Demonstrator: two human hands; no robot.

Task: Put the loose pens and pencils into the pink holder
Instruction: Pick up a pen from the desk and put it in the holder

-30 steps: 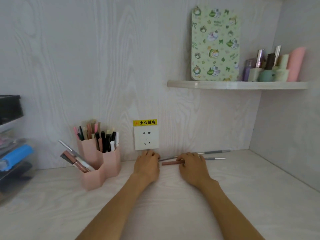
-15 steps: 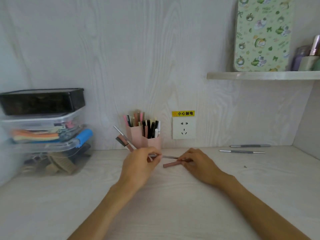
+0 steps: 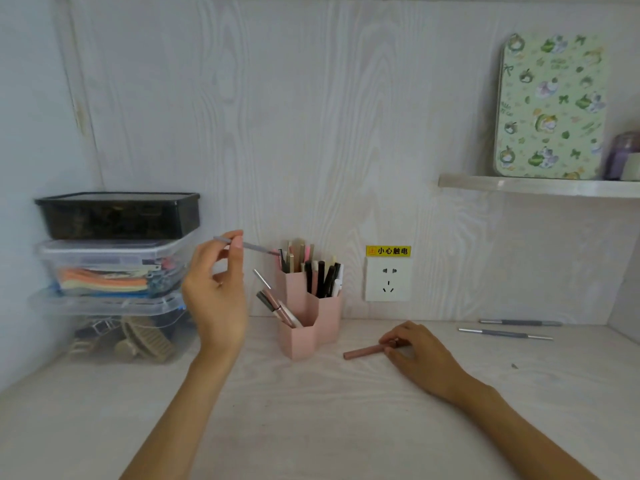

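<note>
Left hand [image 3: 216, 296] fingers [image 3: 237, 242] pinch a thin grey pen [image 3: 252, 246], its tip at the pink holder [image 3: 304, 320] — frame centre. Right hand [image 3: 420, 355] fingers grip a brown pencil [image 3: 363, 351] lying on the bench [image 3: 311, 427] — two grey pens [image 3: 505, 334] at right.

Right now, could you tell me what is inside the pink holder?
The pink holder has pens and pencils standing upright in its two taller back compartments, and a few slim sticks leaning out of the low front one. Its opaque walls hide their lower ends and whatever lies at the bottom.
</note>
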